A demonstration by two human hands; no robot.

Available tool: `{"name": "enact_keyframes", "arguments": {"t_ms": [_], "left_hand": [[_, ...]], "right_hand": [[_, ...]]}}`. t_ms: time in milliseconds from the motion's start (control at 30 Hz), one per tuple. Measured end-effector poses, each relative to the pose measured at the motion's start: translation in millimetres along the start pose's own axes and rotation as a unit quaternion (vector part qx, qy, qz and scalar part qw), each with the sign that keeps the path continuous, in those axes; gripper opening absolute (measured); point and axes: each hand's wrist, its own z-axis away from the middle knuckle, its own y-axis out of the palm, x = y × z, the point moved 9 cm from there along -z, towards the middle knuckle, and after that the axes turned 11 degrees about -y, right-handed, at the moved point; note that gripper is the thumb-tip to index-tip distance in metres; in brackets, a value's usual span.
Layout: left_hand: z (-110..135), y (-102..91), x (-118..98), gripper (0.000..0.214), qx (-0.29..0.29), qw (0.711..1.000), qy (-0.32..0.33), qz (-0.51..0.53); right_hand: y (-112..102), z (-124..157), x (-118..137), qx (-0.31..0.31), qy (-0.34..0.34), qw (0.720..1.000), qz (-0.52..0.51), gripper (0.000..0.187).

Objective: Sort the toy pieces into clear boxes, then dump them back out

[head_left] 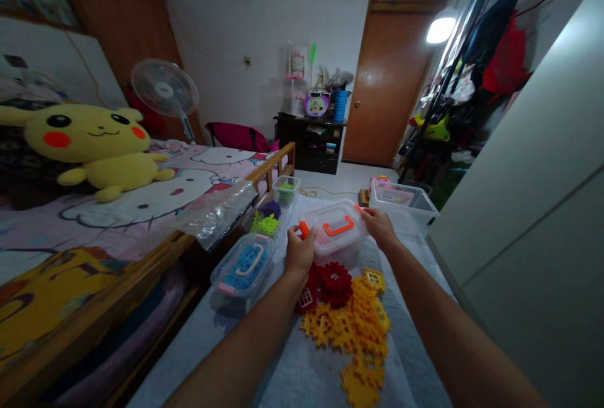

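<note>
A clear plastic storage box (323, 241) with a lid and an orange handle is between my hands. My left hand (301, 252) has its fingers closed at the orange latch on the left end. At the opposite end, my right hand (379, 227) grips the box by the other orange latch. Just in front of the box lie red snowflake-shaped building pieces (336, 283), with a spread of yellow building pieces (353, 317) nearer to me. Left of my left hand sits a lidded clear box of blue pieces (243, 266) with a pale handle.
Green pieces (267, 224) and purple pieces (270, 209) lie beyond the blue box. A small open tub (286, 189) and a larger clear bin (403, 197) stand at the far end. The bed's wooden rail (189, 244), with a plastic bag (226, 213) on it, borders the left.
</note>
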Motion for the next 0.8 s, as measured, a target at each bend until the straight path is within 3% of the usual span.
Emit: {"name": "enact_keyframes", "arguments": {"t_ms": [233, 467, 667, 800], "left_hand": [[-13, 4.2, -17, 0.033, 0.025, 0.996, 0.057, -0.062], [-18, -5.5, -28, 0.032, 0.034, 0.990, 0.074, -0.118], [-15, -8.7, -40, 0.014, 0.036, 0.984, 0.096, -0.143], [-16, -10.3, -26, 0.021, 0.053, 0.990, 0.072, -0.109]], "right_hand": [[-14, 39, -5, 0.032, 0.050, 0.998, -0.029, 0.029], [-26, 76, -5, 0.046, 0.077, 0.995, -0.049, 0.020], [-29, 80, -3, 0.014, 0.067, 0.996, -0.057, 0.026], [-24, 86, -5, 0.034, 0.055, 0.992, -0.111, 0.032]]}}
